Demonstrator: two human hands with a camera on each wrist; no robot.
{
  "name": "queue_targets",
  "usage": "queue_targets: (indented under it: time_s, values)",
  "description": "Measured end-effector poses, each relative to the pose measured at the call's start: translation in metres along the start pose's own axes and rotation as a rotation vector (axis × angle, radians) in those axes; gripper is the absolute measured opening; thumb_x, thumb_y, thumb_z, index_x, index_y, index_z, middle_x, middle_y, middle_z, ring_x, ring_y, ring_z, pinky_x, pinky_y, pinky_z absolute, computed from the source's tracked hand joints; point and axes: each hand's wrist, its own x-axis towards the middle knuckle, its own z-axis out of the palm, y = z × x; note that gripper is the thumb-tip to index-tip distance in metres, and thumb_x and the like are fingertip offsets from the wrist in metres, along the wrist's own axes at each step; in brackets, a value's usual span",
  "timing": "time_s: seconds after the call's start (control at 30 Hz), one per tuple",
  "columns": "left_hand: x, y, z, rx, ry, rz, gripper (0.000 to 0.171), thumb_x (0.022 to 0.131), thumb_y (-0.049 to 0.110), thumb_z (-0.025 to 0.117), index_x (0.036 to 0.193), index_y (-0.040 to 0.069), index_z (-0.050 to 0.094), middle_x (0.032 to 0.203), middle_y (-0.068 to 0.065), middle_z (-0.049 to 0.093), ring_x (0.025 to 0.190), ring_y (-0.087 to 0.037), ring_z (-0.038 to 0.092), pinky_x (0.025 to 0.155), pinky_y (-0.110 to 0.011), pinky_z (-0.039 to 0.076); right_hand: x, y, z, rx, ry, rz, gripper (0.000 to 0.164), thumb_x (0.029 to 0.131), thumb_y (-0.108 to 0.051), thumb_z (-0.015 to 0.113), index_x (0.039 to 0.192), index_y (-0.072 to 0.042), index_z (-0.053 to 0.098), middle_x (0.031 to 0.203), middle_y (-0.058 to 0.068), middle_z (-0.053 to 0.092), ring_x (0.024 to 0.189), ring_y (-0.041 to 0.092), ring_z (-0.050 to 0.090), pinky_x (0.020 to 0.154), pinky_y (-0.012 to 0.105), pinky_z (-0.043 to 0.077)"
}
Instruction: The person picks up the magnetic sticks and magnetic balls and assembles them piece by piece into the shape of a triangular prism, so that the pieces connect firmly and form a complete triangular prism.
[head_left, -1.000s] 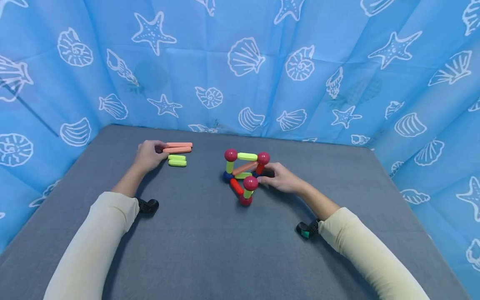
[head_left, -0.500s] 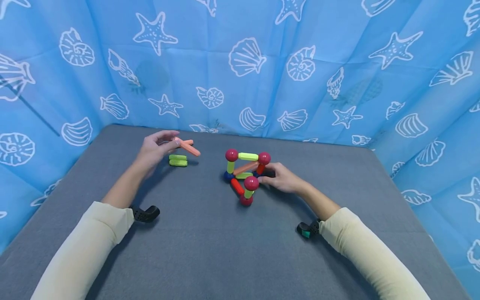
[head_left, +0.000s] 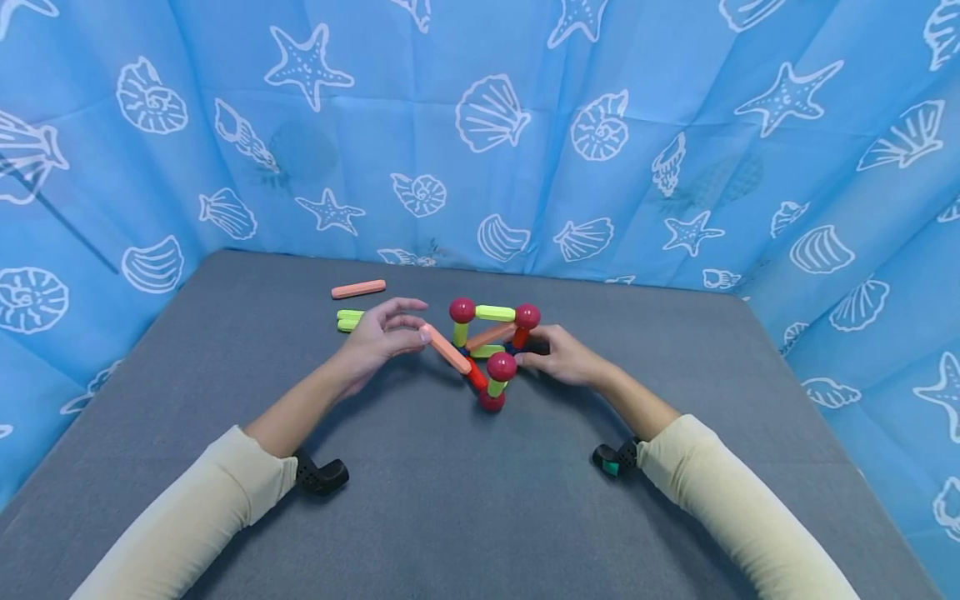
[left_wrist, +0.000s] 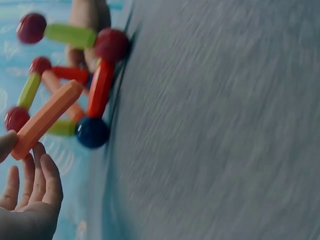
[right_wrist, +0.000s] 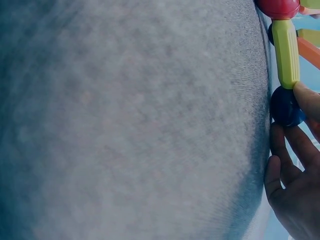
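A magnetic stick-and-ball frame stands on the grey table, built of dark red balls (head_left: 501, 366), blue balls (left_wrist: 92, 132), yellow-green sticks (head_left: 495, 313), red sticks (left_wrist: 101, 89) and a slanting orange stick (head_left: 489, 336). Thumb and fingertips of my left hand (head_left: 378, 342) pinch a loose orange stick (head_left: 448, 350) by one end. Its other end points at the frame's left side and overlaps a red stick in the head view. At the frame's right, my right hand (head_left: 562, 357) holds a low blue ball (right_wrist: 286, 106) between thumb and fingers.
Another orange stick (head_left: 358, 289) lies at the back left of the table. Two yellow-green sticks (head_left: 349, 321) lie in front of it, partly hidden by my left hand. A blue curtain (head_left: 360, 133) with shell prints hangs behind the table (head_left: 420, 517).
My left hand has picked up one of the two orange sticks at the back left and carried it right, up to the frame. My right hand stays on the blue ball.
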Motion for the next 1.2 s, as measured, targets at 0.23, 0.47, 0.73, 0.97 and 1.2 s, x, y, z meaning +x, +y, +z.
queue_targets:
  time_s: [0.23,0.47,0.73,0.97,1.2]
  values:
    - [-0.002,-0.009,0.018,-0.027,-0.035,0.016,0.050,0.091,0.011,0.071,0.136,0.005,0.050,0.120,-0.016,0.063,0.108,-0.024,0.065,0.098,-0.037,0.050,0.001,-0.001,0.000,0.001,-0.002,0.003,0.037,0.095,-0.008,0.066,0.132,-0.002,0.060,0.127,0.013,0.063,0.114,0.029,0.055,0.105,0.053,0.039]
    - [0.002,-0.012,0.029,0.016,-0.011,0.037,0.049,0.091,0.017,0.074,0.135,0.011,0.051,0.112,-0.012,0.069,0.104,-0.024,0.067,0.092,-0.037,0.053,0.001,-0.001,0.001,0.002,0.000,-0.016,0.037,0.095,-0.007,0.065,0.132,-0.001,0.060,0.127,0.014,0.062,0.115,0.029,0.054,0.106,0.054,0.038]
    - [0.016,-0.005,0.046,0.093,0.069,0.117,0.054,0.089,0.019,0.077,0.136,0.014,0.052,0.095,-0.009,0.074,0.090,-0.022,0.072,0.088,-0.037,0.054,0.000,0.002,0.001,-0.006,0.004,-0.010,0.039,0.096,-0.011,0.066,0.133,-0.002,0.059,0.128,0.013,0.063,0.115,0.029,0.055,0.106,0.055,0.039]
    - [0.020,0.003,0.051,0.098,0.057,0.158,0.056,0.088,0.013,0.077,0.139,0.014,0.053,0.087,-0.013,0.074,0.077,-0.025,0.072,0.087,-0.038,0.055,0.000,0.002,0.002,-0.002,0.007,-0.012,0.039,0.095,-0.009,0.067,0.133,-0.002,0.059,0.128,0.013,0.063,0.117,0.029,0.055,0.106,0.054,0.039]
    - [0.017,0.005,0.051,0.144,0.053,0.167,0.055,0.087,0.012,0.077,0.136,0.013,0.052,0.086,-0.012,0.073,0.075,-0.025,0.072,0.086,-0.039,0.055,0.000,0.003,0.002,0.008,0.004,-0.010,0.040,0.095,-0.008,0.066,0.133,-0.001,0.059,0.131,0.014,0.061,0.124,0.030,0.053,0.108,0.056,0.036]
